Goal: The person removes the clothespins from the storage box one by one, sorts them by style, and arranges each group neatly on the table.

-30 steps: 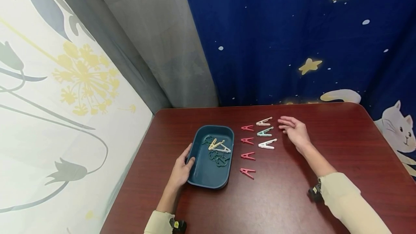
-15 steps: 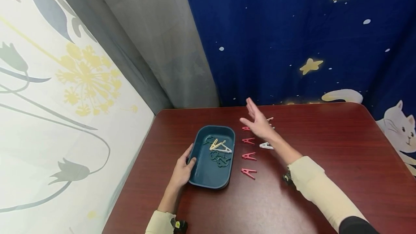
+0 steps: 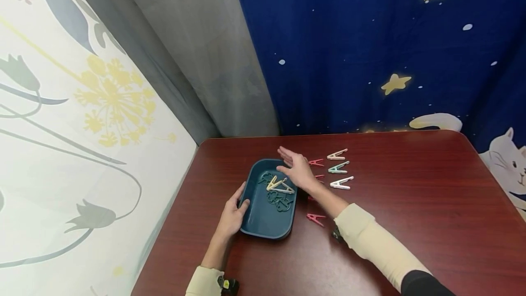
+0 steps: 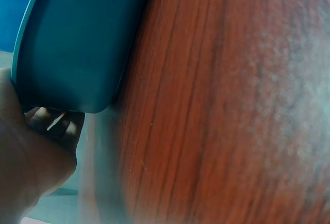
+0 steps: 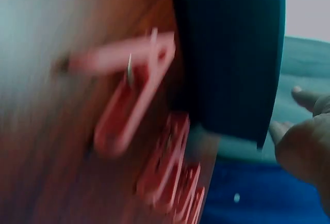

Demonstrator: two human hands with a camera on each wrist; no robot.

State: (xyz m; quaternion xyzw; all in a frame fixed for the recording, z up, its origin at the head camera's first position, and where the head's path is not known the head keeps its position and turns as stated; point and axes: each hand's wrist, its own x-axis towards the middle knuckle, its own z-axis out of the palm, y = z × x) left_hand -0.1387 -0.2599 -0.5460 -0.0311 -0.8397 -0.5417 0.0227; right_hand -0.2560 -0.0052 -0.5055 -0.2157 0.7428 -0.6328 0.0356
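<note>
A dark teal plastic tray (image 3: 263,223) stands on the table, with my left hand (image 3: 231,217) gripping its left side, thumb over the rim and fingers along the outer wall. In it lie a yellow clothespin (image 3: 272,183), a pale clothespin (image 3: 283,188) and several dark green flower-shaped pieces (image 3: 282,203). My right hand (image 3: 300,170), fingers extended and holding nothing, is at the tray's far right corner and overlaps the rim in the head view. Right of the tray runs a column of red clothespins (image 3: 315,219), partly hidden by the right forearm; the right wrist view shows several red clothespins (image 5: 134,95) close up.
Farther right lie a cream clothespin (image 3: 337,155), a mint clothespin (image 3: 339,167) and a white clothespin (image 3: 341,183) in a column. The reddish-brown table (image 3: 411,186) ends at the back against a blue curtain (image 3: 349,58).
My right hand has swept left from beyond the pale clothespins, over the clothespin columns, to the tray's far right corner. My left hand and the tray stay put.
</note>
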